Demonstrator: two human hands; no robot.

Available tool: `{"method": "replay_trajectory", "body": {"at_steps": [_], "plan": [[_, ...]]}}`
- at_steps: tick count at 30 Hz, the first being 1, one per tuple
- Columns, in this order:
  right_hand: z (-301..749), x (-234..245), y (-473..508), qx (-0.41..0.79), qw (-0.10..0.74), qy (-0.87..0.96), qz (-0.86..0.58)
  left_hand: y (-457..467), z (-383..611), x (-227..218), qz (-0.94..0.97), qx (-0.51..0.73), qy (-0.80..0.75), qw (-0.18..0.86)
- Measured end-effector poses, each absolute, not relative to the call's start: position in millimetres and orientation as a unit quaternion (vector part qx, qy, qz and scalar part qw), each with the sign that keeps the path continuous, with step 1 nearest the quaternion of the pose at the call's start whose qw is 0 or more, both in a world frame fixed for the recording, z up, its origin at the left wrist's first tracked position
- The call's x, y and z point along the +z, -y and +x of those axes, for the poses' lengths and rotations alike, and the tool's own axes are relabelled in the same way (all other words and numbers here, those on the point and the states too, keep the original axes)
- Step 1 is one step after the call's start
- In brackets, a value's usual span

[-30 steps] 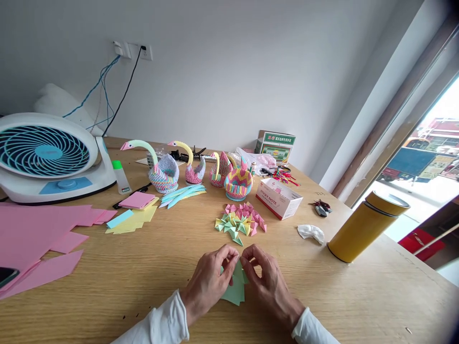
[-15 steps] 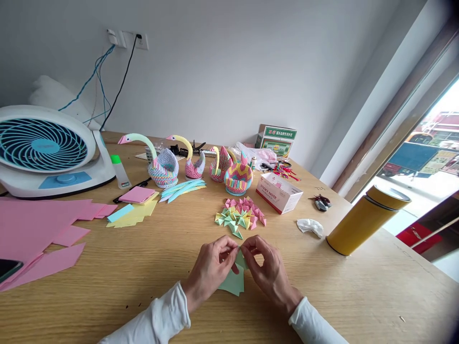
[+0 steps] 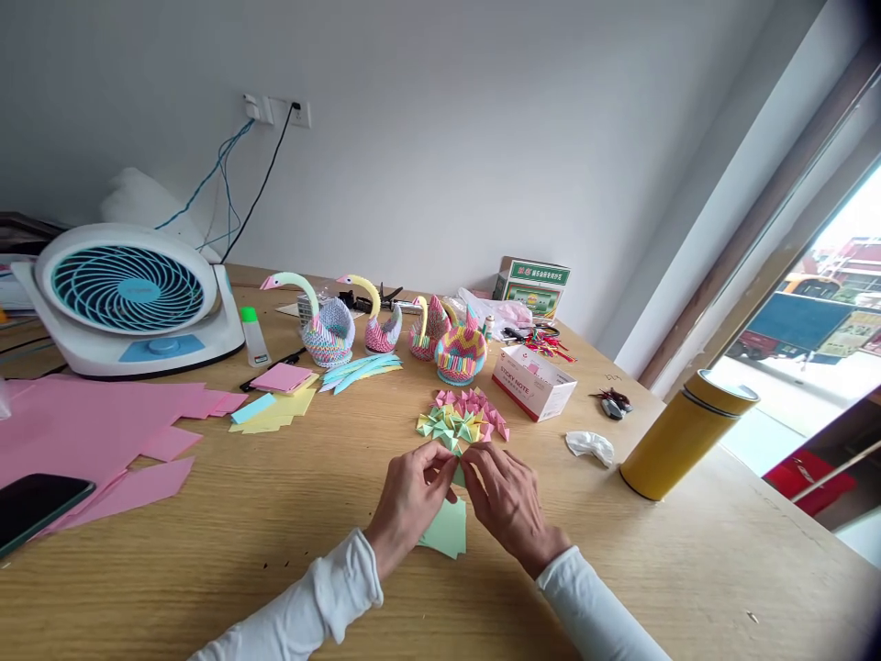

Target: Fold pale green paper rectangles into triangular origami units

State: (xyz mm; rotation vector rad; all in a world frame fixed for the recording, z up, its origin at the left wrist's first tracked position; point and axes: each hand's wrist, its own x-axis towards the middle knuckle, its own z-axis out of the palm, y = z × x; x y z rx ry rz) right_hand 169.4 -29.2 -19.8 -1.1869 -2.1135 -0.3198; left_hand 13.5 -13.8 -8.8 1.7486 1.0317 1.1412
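Observation:
Between their fingertips, my left hand [image 3: 414,491] and my right hand [image 3: 506,496] pinch a small piece of green paper [image 3: 459,475], mostly hidden by the fingers. Below them on the table lie loose green paper slips [image 3: 446,530]. Just beyond my fingers spreads a pile of folded paper triangles [image 3: 472,415] in pink, yellow and green. Behind the pile stands a round paper-piece swan [image 3: 461,353], with more swans, such as the pale one [image 3: 328,332], to its left.
A sticky-note box [image 3: 533,384], a crumpled tissue [image 3: 590,447] and a yellow flask [image 3: 681,441] stand to the right. On the left are a fan [image 3: 138,292], pink paper sheets [image 3: 117,427], a phone [image 3: 41,505], a green-capped bottle [image 3: 254,338] and paper strips [image 3: 358,372].
My view has turned a little left. Both hands still hold the green paper; the right hand's fingers have closed over more of it, and less of it shows.

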Motion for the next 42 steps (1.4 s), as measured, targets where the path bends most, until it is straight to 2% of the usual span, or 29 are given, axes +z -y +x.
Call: {"method": "replay_trajectory", "body": {"at_steps": [6,15,19,24,33,36,42], "plan": [[163.8,-14.7,23.5,-0.176,0.328,0.815,-0.444,7.3,19.4,-7.4,0.641,0.494,-0.417,0.413],[157.8,-18.4,18.3,-0.157,0.374,0.797,-0.448,1.4,14.2,-14.0,0.558,0.495,-0.376,0.55],[155.6,-20.3,19.1,-0.078,0.441,0.771,-0.453,0.3,11.1,-15.0,0.525,0.487,-0.374,0.589],[154.4,-25.4,19.2,0.087,0.531,0.705,-0.462,-0.1,9.2,-15.1,0.521,0.485,-0.374,0.595],[154.3,-28.7,19.0,0.399,0.592,0.571,-0.405,-2.0,8.2,-17.1,0.523,0.465,-0.357,0.62],[154.1,-28.0,20.5,0.427,0.596,0.561,-0.386,-3.2,7.1,-18.7,0.524,0.468,-0.353,0.618],[155.7,-28.7,20.8,0.383,0.582,0.598,-0.397,-4.5,4.7,-22.2,0.545,0.457,-0.346,0.611]]}}
